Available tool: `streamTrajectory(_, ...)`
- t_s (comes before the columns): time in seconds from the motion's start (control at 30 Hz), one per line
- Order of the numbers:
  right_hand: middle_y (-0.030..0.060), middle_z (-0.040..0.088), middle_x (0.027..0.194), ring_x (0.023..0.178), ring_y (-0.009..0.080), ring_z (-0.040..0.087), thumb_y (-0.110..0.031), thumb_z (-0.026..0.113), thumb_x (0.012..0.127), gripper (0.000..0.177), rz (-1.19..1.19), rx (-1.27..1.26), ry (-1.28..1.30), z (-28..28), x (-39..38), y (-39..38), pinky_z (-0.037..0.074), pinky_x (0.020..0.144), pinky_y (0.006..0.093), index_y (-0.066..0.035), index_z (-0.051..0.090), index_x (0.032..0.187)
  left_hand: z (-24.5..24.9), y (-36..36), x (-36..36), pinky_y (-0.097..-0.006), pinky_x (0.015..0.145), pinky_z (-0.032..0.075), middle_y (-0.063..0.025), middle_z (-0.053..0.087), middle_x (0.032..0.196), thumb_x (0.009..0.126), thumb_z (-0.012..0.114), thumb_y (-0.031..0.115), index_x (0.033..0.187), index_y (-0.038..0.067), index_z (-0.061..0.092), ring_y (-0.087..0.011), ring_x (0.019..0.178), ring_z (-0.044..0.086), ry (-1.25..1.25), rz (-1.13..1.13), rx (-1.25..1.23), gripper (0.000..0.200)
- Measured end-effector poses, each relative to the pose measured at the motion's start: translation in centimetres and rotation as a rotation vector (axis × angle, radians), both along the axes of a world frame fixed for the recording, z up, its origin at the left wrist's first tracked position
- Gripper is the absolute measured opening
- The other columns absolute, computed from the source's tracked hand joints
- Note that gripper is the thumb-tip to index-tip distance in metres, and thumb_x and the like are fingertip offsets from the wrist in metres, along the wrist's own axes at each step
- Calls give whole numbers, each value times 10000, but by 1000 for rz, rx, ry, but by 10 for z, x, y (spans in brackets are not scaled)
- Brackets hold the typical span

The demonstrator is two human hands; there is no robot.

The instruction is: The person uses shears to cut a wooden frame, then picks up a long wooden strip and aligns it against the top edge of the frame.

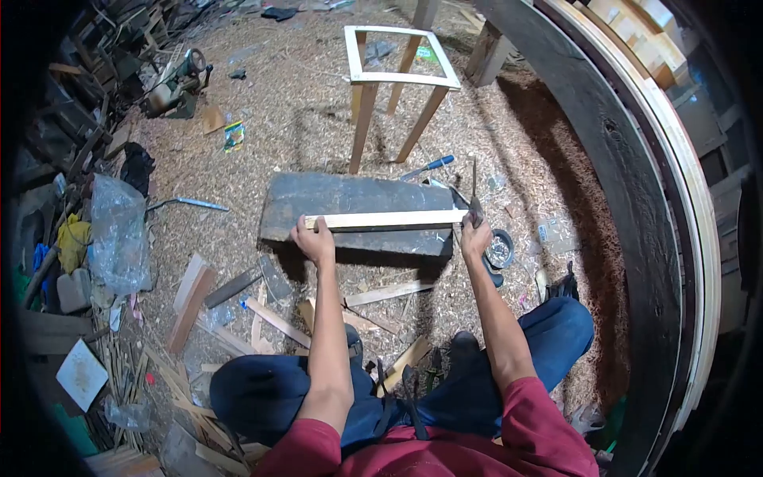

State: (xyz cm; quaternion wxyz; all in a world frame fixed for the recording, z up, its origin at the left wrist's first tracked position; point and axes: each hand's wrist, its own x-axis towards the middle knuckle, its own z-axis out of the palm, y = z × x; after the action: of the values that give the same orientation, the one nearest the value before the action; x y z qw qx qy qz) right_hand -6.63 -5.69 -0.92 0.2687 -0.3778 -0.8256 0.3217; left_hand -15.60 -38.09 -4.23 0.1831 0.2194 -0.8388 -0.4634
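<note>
A long pale wood strip (pixel 389 219) lies across the top of a dark, heavy wooden block (pixel 350 191) in front of me. My left hand (pixel 317 239) is closed round the strip's left end, near the block's front edge. At the other end my right hand (pixel 476 237) is closed on a narrow dark-bladed tool (pixel 474 195), its thin blade pointing away from me; its kind I cannot tell. The blade sits right at the strip's right end. Just beyond the block lies a blue-handled tool (pixel 429 167).
A four-legged wooden stool frame (pixel 404 78) stands past the block. To the right are a round dark bowl (pixel 500 250) and a big curved beam (pixel 612 127). Offcuts (pixel 191 302) and a wooden-handled tool (pixel 234 288) lie front left. Shavings cover the floor; plastic sheeting (pixel 118 238) is at left.
</note>
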Motion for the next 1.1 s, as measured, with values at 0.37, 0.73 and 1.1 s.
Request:
streamTrajectory(0.37,48,662,824,735,150,605,-212,738,814,236,-101,-294,447,55,-62,2,488,716,323,-17,636,898,67,14,-68,-328,834,488,-113,557,1159,858,716,160,1175,29,597,-207,954,586,172,243,761,363)
streamTrajectory(0.73,78,685,947,837,153,640,-76,706,793,271,-114,-245,361,66,-83,-24,499,796,299,-3,633,1043,69,16,-104,-354,903,525,-153,571,1201,895,624,74,1324,-25,438,-234,1059,586,80,257,1142,477)
streamTrajectory(1.1,257,579,943,905,451,563,-173,654,830,309,376,-3,-44,47,-65,-7,446,796,486,11,526,1043,7,41,-53,-359,826,589,-184,529,1237,944,606,206,1351,-34,385,-356,999,646,-18,212,1075,522)
